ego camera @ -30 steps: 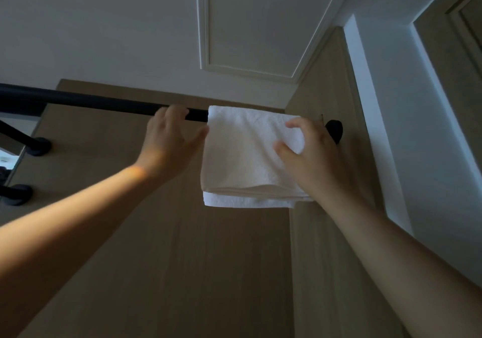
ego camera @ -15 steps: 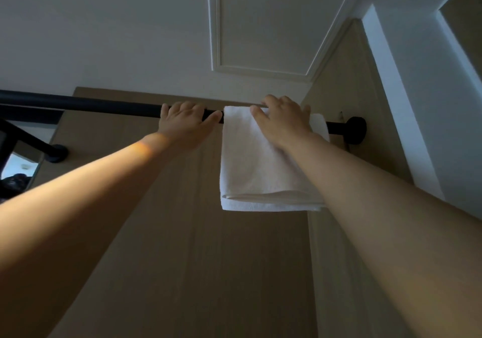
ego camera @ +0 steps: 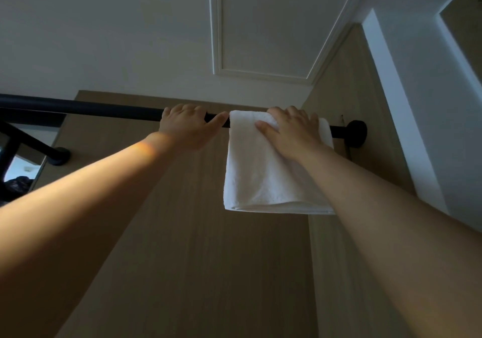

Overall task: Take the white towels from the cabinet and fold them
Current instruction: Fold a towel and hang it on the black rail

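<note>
Below the white ceiling, the towel (ego camera: pixel 260 178) is hanging over the black rod (ego camera: pixel 104 108) in the wooden cabinet (ego camera: pixel 208 259). My right hand (ego camera: pixel 290 133), lower on the cloth a second ago, is now curling its fingers over the top fold. My left hand (ego camera: pixel 187 127) is gripping the rod just beside it, likely readying the lift-off.

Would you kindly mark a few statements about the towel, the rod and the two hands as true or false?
1. The towel hangs over the rod. True.
2. The left hand grips the towel. False: it grips the bare rod just beside the towel.
3. The right hand holds the towel's top, at the rod. True.
4. The towel hangs at the rod's left end. False: it hangs near the right end, by the mount.
</note>
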`<action>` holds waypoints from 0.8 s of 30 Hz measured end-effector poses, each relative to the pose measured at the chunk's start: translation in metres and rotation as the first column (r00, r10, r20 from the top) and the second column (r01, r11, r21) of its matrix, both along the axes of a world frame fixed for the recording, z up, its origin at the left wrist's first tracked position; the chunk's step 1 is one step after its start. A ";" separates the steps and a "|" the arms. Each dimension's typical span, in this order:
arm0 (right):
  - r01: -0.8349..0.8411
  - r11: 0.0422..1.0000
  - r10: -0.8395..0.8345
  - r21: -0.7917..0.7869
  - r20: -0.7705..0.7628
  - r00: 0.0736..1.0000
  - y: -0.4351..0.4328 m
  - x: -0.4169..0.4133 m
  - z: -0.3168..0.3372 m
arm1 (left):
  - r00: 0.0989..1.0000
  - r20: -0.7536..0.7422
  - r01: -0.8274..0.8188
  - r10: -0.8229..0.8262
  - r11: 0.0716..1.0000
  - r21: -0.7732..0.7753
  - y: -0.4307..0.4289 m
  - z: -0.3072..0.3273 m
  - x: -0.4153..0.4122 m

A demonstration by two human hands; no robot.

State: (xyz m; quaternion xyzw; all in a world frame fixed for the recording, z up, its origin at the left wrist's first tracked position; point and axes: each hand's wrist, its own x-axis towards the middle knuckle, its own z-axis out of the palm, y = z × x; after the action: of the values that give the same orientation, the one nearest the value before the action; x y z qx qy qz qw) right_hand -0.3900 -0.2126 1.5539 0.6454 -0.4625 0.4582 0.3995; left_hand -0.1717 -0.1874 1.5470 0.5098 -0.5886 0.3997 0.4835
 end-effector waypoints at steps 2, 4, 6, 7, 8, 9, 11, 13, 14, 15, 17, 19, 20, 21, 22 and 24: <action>-0.005 1.000 0.005 0.002 0.010 1.000 -0.001 -0.006 0.001 | 1.000 0.010 -0.025 0.025 1.000 -0.010 0.001 -0.001 -0.001; 0.007 1.000 -0.007 0.005 0.018 1.000 -0.002 -0.016 0.001 | 0.999 0.010 -0.038 0.038 0.999 -0.017 0.002 -0.002 -0.002; 0.007 1.000 -0.007 0.012 0.024 1.000 -0.004 -0.028 0.001 | 0.999 0.010 -0.051 0.051 0.998 -0.021 0.001 -0.004 -0.002; 0.001 1.000 -0.001 0.016 0.029 1.000 -0.004 -0.034 0.000 | 0.998 0.012 -0.059 0.059 0.998 -0.023 0.001 -0.005 -0.003; -0.002 1.000 0.002 0.020 0.033 0.999 -0.004 -0.040 0.001 | 0.998 0.013 -0.064 0.064 0.998 -0.024 0.000 -0.007 -0.003; 0.000 1.000 0.000 0.024 0.036 0.999 -0.005 -0.045 0.001 | 0.998 0.013 -0.067 0.068 0.997 -0.024 0.000 -0.008 -0.004; 0.008 0.999 -0.009 0.033 0.039 0.999 -0.005 -0.055 0.002 | 0.997 0.015 -0.074 0.074 0.997 -0.015 0.002 -0.007 -0.004; 0.013 0.999 -0.014 0.039 0.036 0.999 -0.005 -0.062 0.002 | 0.997 0.012 -0.079 0.079 0.997 -0.001 0.005 -0.006 -0.006; 0.014 0.999 -0.015 0.040 0.032 0.999 -0.006 -0.065 0.002 | 0.997 0.008 -0.079 0.079 0.997 0.005 0.006 -0.006 -0.007; 0.011 0.999 -0.013 0.040 0.030 0.999 -0.007 -0.066 0.002 | 0.997 0.008 -0.080 0.080 0.997 0.009 0.007 -0.006 -0.007; 0.002 0.999 -0.003 0.038 0.032 0.999 -0.008 -0.067 0.003 | 0.996 0.016 -0.088 0.087 0.996 0.009 0.008 -0.007 -0.008; -0.006 0.999 0.004 0.037 0.041 0.999 -0.008 -0.066 0.002 | 0.995 0.019 -0.097 0.097 0.995 0.009 0.008 -0.009 -0.008; -0.005 0.999 0.004 0.036 0.044 0.999 -0.008 -0.066 0.002 | 0.995 0.017 -0.097 0.097 0.995 0.010 0.008 -0.010 -0.007; -0.005 0.999 0.004 0.036 0.046 0.999 -0.008 -0.065 0.001 | 0.995 0.016 -0.095 0.095 0.995 0.010 0.008 -0.010 -0.008; -0.007 0.999 0.005 0.040 0.050 0.999 -0.007 -0.065 0.001 | 0.996 0.017 -0.093 0.092 0.996 0.011 0.008 -0.011 -0.008; -0.013 0.998 0.010 0.058 0.054 0.998 -0.003 -0.064 0.000 | 0.996 0.025 -0.091 0.091 0.996 0.013 0.008 -0.014 -0.008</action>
State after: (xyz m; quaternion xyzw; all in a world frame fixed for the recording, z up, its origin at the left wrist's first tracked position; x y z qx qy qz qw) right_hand -0.4542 -0.2154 1.5544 0.6468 -0.4825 0.4641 0.3653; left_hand -0.1795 -0.1796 1.5329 0.5345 -0.5735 0.4236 0.4539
